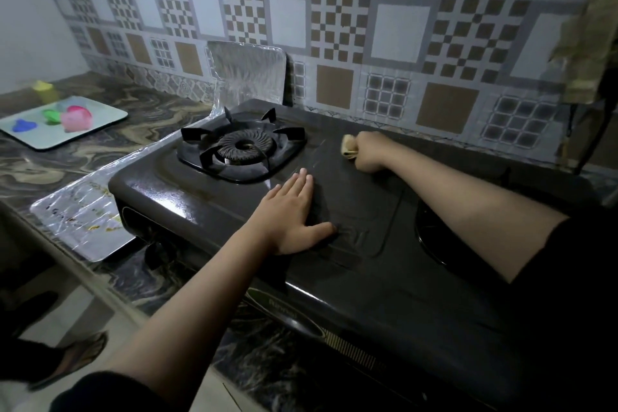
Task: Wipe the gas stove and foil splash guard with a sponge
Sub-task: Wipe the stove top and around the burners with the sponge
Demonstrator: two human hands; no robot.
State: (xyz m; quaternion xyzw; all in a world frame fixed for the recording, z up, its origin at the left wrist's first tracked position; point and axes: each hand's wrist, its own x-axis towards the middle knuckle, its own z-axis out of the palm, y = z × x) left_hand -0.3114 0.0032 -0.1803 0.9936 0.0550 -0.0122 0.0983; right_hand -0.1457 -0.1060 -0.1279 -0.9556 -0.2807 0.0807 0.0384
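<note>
Upper left of the frame there's a pale tray [110,119] sitting on the marbled bench [133,100], with blue [23,125], green [52,115] and pink [77,119] plastic bits on it. A yellow cup [45,90] stands just behind the tray. Patterned checker tiles [334,20] cover the back wall. Bottom left, a sandalled foot [77,358] on the floor.
</note>
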